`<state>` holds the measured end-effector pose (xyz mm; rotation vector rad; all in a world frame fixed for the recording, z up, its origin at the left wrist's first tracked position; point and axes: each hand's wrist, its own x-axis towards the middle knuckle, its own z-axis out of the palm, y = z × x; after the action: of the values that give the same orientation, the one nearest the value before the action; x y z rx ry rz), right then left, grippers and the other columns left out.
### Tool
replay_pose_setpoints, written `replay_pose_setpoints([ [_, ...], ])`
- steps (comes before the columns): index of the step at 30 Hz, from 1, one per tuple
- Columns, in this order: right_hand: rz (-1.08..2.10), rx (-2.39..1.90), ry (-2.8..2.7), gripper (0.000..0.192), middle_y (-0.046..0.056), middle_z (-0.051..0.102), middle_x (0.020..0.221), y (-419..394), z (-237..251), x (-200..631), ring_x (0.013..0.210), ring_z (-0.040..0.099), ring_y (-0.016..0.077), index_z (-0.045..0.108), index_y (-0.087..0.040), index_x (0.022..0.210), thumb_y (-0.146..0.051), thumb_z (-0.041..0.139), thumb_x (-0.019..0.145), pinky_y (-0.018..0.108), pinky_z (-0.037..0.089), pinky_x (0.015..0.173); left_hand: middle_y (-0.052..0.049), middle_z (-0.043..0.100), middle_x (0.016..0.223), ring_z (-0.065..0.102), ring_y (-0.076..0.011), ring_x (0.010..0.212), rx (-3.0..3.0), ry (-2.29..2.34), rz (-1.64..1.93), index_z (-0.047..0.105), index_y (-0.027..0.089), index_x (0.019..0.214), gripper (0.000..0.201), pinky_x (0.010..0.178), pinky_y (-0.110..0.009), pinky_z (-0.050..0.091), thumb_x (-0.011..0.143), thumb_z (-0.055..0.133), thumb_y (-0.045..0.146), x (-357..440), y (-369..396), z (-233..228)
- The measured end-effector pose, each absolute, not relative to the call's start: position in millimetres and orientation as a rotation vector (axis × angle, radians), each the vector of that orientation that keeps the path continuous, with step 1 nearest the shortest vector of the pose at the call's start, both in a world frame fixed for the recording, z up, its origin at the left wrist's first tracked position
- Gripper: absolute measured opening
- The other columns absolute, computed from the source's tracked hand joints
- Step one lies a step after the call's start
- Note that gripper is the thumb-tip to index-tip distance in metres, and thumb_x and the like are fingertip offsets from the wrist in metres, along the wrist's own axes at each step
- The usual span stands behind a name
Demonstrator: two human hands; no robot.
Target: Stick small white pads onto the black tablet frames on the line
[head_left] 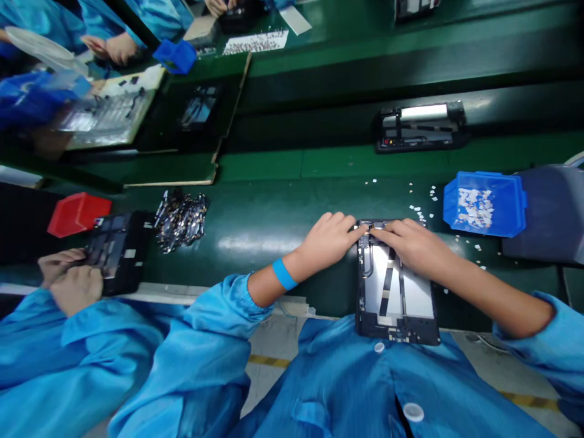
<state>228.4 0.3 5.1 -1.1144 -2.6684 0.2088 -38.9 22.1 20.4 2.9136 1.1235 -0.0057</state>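
An opened tablet (417,292) with its back off lies in front of me, its lower end hanging over the table's edge near my body. Silver battery panels, dark ribbon cables and small circuit parts show inside it. My left hand (329,239), a blue band on its wrist, reaches the tablet's upper left corner with thumb and fingers closed together. From the other side my right hand (413,246) lies across the upper part, its fingertips closed at the same corner. The fingertips of both hands nearly meet there; whatever small part is between them is too small to make out.
A blue bin (515,207) of small white pieces stands at the right, with loose white bits (417,210) scattered beside it. Another opened tablet (422,128) lies farther back. Left are a pile of small parts (181,220), a red bin (77,214) and a co-worker's hands (77,280) on a tablet.
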Motion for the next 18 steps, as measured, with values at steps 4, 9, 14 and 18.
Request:
replay_pose_setpoints([
  [4,0.225,-1.287,-2.269,0.038,0.009,0.076,0.110,-37.6,28.3,271.9,0.101,0.069,0.0249,0.067,-0.022,0.134,-0.015,0.049,0.102,0.040,0.054,0.091,-0.009,0.069,0.122,0.058,-0.0242,0.097,2.823,1.182,0.004,0.064,0.030,0.144,0.040,0.081,-0.037,0.041,0.108,0.048,0.023,-40.3,24.4,22.0],
  [9,0.174,-1.480,-2.056,0.029,0.006,0.078,0.107,-100.7,33.0,330.9,0.097,0.074,0.0221,0.073,-0.025,0.123,-0.017,0.058,0.099,0.036,0.058,0.088,-0.015,0.069,0.127,0.059,-0.0283,0.100,2.896,1.159,-0.060,0.060,0.023,0.148,0.047,0.080,-0.041,0.045,0.105,0.044,0.015,-30.8,15.8,21.0],
  [14,-0.089,-1.773,-1.804,0.028,0.008,0.078,0.106,-122.6,25.0,387.2,0.097,0.073,0.0235,0.074,-0.022,0.122,-0.018,0.055,0.101,0.038,0.058,0.088,-0.015,0.069,0.128,0.063,-0.0310,0.099,2.835,1.204,-0.087,0.066,0.024,0.145,0.050,0.079,-0.041,0.049,0.101,0.044,0.015,-34.0,28.1,11.0],
  [18,-0.419,-2.032,-1.665,0.038,0.016,0.074,0.117,-115.6,25.2,434.9,0.107,0.069,0.0313,0.072,-0.017,0.132,-0.021,0.052,0.100,0.049,0.054,0.094,-0.014,0.069,0.127,0.065,-0.0302,0.100,2.811,1.151,0.020,0.069,0.025,0.142,0.050,0.086,-0.043,0.053,0.101,0.041,0.019,-41.1,38.0,4.0],
])
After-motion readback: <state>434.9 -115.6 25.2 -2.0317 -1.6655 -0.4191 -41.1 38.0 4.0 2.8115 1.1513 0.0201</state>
